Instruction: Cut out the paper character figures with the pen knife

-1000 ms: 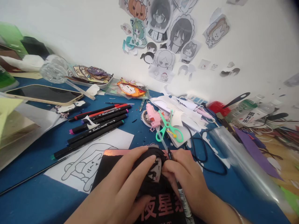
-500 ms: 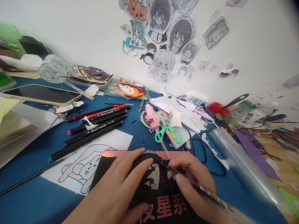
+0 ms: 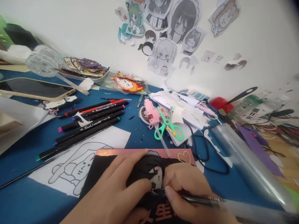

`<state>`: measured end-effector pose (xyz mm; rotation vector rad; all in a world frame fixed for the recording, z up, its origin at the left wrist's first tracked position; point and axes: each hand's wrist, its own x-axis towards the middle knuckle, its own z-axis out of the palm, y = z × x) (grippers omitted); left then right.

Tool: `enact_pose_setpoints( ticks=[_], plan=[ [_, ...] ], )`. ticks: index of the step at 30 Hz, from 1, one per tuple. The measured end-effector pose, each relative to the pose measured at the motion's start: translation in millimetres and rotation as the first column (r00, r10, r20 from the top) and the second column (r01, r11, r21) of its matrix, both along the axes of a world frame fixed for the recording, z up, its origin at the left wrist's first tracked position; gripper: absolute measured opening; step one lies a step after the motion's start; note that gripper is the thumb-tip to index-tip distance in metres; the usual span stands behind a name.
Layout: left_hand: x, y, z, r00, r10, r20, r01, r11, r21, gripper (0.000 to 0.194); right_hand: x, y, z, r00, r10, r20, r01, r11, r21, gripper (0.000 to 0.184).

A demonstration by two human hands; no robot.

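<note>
A black book or box with pink lettering (image 3: 161,211) and a pink top edge lies on the blue table. On it is a paper cutout of a black-haired cartoon figure (image 3: 157,174), partly covered by my hands. My left hand (image 3: 116,183) rests flat across the cutout's left side, fingers stretched out and thumb apart beside the face. In my right hand (image 3: 187,186) a black pen (image 3: 201,199) is pinched between thumb and fingers. The pen's tip lies low by the cutout's chin, near my left thumb; whether it touches the surface is hard to tell.
Several black markers (image 3: 93,124) lie at the left above a line drawing (image 3: 77,168). Green scissors (image 3: 167,123) and a pink glue gun (image 3: 153,112) lie beyond the book. A phone (image 3: 35,88) is far left; a clear plastic roll (image 3: 247,161) runs along the right.
My right hand with the pen has moved down from the cutout's hair to its chin. The left thumb has shifted up beside the face. The view has tilted slightly downward.
</note>
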<state>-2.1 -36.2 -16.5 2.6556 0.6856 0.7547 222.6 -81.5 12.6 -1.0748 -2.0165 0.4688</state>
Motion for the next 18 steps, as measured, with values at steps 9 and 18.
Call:
enact_pose_setpoints(
  ticks=[9, 18],
  plan=[
    [0.9, 4.8, -0.5, 1.000, -0.024, -0.002, 0.024, 0.997, 0.067, 0.022, 2.7, -3.7, 0.8, 0.995, -0.064, -0.078, 0.064, 0.998, 0.006, 0.031],
    [2.2, 3.6, -6.9, 0.999, -0.003, 0.035, 0.003, 1.000, 0.022, 0.025, 1.8, -3.2, -4.1, 0.999, -0.013, -0.032, 0.014, 0.999, 0.037, 0.026]
  ],
)
